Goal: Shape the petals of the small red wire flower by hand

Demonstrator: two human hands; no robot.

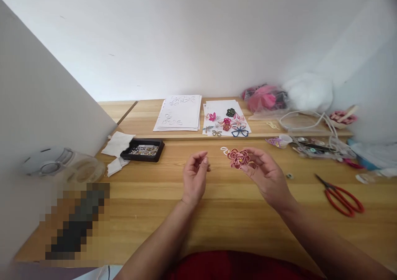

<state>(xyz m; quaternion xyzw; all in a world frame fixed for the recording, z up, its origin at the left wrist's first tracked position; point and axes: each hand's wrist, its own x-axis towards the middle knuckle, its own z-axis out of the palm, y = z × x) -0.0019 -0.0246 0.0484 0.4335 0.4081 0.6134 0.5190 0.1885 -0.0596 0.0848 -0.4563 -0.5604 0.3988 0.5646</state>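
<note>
1. Dusty-pink layered looped flower (238,159): pinched in right hand (269,176), above pale wooden worktop (149,222).
2. Left hand (194,176): loosely curled, contents unclear; gap to flower.
3. Black rectangular tray (159,152): near worktop's back-left corner.

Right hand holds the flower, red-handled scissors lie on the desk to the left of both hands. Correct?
Not quite: the scissors' side is wrong. The head view shows the red-handled scissors on the desk to the right of both hands. The right hand does hold the flower.
</note>
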